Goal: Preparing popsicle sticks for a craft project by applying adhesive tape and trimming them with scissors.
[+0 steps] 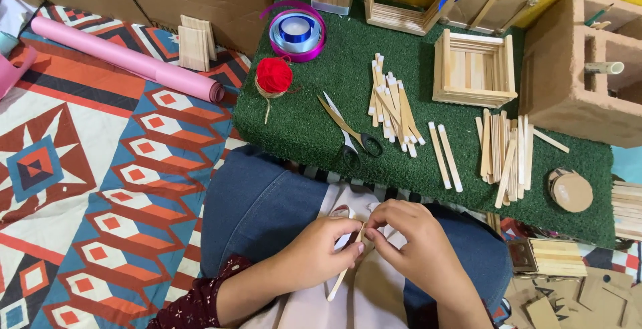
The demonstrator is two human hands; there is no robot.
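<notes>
A thin wooden stick (344, 270) sits low in the frame's centre, pinched between the closed fingers of the left hand (314, 252) and right hand (411, 242) over the lap. Scissors (351, 132) lie above on the green mat (307, 115).

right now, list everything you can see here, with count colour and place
wooden stick: one, pale, pinched between both hands over the lap
loose sticks: two piles plus a pair, pale, on the mat
green turf mat: one, top centre
scissors: one, black handles, on the mat's near edge
yarn ball: one, red, mat's left side
ribbon rolls: stacked, blue and purple, behind the yarn
stick box frame: one, pale, mat's right
paper roll: one, pink, on the patterned rug
concrete block: one, tan, far right
left hand: fingers on the stick
right hand: fingers on the stick
</notes>
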